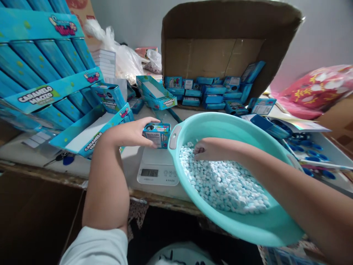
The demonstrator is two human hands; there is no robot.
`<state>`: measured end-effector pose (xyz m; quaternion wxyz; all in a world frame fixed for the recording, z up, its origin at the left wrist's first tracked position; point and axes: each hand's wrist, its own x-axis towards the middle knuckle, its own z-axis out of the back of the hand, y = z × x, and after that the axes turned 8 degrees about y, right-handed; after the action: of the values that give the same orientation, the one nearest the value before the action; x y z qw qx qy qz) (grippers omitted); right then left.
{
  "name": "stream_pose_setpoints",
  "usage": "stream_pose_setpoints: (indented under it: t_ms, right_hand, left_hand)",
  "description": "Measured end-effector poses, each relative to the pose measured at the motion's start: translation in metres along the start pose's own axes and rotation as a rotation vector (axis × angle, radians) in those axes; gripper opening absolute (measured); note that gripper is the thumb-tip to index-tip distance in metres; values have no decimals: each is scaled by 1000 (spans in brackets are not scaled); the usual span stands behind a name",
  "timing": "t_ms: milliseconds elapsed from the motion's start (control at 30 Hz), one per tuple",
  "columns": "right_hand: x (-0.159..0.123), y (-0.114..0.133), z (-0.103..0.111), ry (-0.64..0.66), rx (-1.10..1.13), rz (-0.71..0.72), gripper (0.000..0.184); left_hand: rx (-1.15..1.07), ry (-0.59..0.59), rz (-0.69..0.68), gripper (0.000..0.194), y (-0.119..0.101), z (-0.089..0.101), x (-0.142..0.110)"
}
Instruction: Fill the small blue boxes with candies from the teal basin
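Note:
My left hand (135, 131) has its thumb and fingers around a small blue candy box (157, 135), printed "Caramelo Macizo". The box is upright over a white digital scale (158, 171) with numbers lit on its display. Beside the scale is a large turquoise basin (234, 228), holding a heap of small pale blue and white candies (226, 187). Inside the basin, my right hand (206, 149) is closed with curled fingers at the candies' left side. Its fingertips are partly hidden, and so is what lies in its palm.
A cardboard carton (212, 55) with many blue boxes stands behind the basin. Blue display trays (55, 99) are stacked at left, near keys (59, 157). A smaller open tray (158, 94) lies behind my left hand. At right are a white box (325, 147) and a red bag (317, 88).

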<state>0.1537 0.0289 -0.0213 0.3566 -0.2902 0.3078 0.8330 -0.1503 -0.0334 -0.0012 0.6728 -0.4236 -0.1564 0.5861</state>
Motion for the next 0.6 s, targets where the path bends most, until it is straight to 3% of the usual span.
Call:
stream_pose_setpoints:
  t_ms: [67,133,200,267,300,367,467,600]
  right_hand:
    - [-1,1,0,9,-14,8,25]
    - [-1,3,1,8,-36,10,22]
    - [0,6,2,-2,-60,-1,23]
    - [1,8,3,1,-68,-23,27]
    - [1,9,3,5,-65,-31,28]
    - [2,10,4,10,-48,-41,29]
    - [3,10,3,-7,-13,-42,26]
    - [1,13,4,-6,-29,-34,27]
  left_hand:
    - [67,-16,26,87,4,0,1]
    - [69,-162,29,78,4,-3,8]
    - [96,-387,-33,56,-2,-9,15]
    - [226,-686,-225,40,-14,-17,19]
    - [331,-778,-354,38,-21,-21,19]
    - [564,-762,-595,41,-32,-28,18]
    - [810,-560,-752,42,-40,-36,16]
    - [886,-689,-856,40,-38,-39,18]
